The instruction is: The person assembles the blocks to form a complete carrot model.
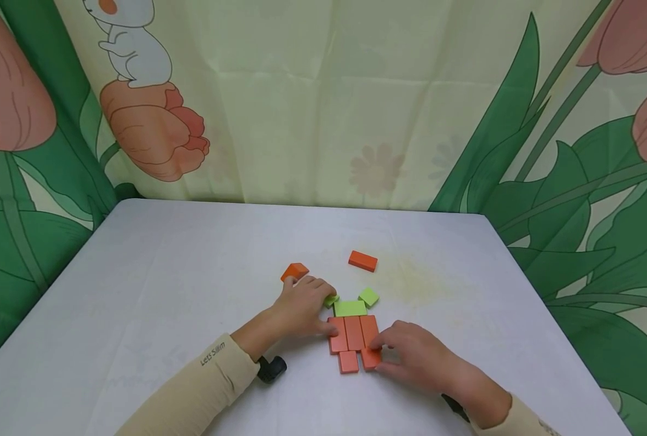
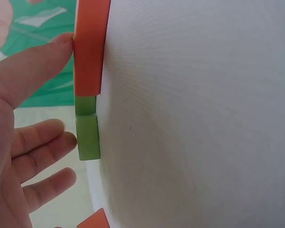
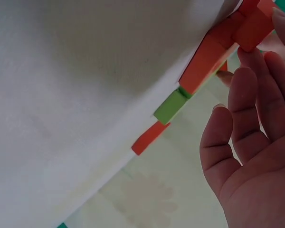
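Observation:
Orange wooden blocks (image 1: pixel 353 333) lie side by side on the table, with a green block (image 1: pixel 351 309) along their far edge. A small green block (image 1: pixel 368 297) sits at its right corner, and another green block (image 2: pixel 88 137) at the left is partly hidden by my left hand (image 1: pixel 304 306). That hand's thumb touches the left orange block (image 2: pixel 89 52), and its loosely extended fingers rest by the small green one. With thumb and fingertips, my right hand (image 1: pixel 418 357) pinches an orange block (image 3: pixel 254 28) at the near right of the group; it looks slightly tilted in the right wrist view.
An orange triangular-looking block (image 1: pixel 294 271) lies just beyond the left hand. Farther back is a loose orange rectangular block (image 1: pixel 363 261). A white cloth covers the table (image 1: pixel 192 260), and a flower-printed curtain (image 1: pixel 312 109) hangs behind its far edge.

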{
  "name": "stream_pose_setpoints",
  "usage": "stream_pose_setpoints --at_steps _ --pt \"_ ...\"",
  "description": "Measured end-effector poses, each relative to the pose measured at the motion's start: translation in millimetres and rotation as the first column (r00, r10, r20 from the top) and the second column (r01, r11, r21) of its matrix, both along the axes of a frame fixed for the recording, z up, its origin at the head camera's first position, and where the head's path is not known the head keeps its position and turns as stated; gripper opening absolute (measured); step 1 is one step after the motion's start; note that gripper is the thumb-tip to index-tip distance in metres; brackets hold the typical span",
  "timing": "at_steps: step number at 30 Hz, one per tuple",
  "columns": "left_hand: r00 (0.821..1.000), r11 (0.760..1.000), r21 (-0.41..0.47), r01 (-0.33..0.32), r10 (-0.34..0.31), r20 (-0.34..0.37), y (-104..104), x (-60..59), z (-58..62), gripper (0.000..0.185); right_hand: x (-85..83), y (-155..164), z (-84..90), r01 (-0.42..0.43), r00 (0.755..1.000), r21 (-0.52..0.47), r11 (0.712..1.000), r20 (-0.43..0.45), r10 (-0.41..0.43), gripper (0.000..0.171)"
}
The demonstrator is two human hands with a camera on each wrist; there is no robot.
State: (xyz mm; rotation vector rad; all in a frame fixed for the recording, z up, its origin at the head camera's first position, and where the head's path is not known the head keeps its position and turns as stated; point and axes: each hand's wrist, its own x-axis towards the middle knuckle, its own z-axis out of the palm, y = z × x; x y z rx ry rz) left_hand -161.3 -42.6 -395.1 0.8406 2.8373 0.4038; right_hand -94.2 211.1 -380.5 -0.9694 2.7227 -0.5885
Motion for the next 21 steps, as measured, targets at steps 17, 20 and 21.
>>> stream_pose_setpoints --at_steps 17,20,21 --pt "1.000 1.000 0.000 -0.003 0.003 -0.005 -0.2 0.3 -1.8 0.065 5.4 -2.9 -7.9 -0.016 0.998 0.008 1.000 -0.053 0.017 0.029" --pt "1.000 1.000 0.003 -0.003 0.003 -0.011 -0.4 0.6 -2.1 0.065 5.9 -3.0 -7.5 0.001 0.999 0.015 1.000 -0.034 -0.001 0.032" --pt "1.000 1.000 0.003 -0.002 0.002 -0.012 -0.4 0.6 -2.2 0.065 6.1 -2.9 -7.4 0.008 1.000 0.019 1.000 -0.028 -0.007 0.032"
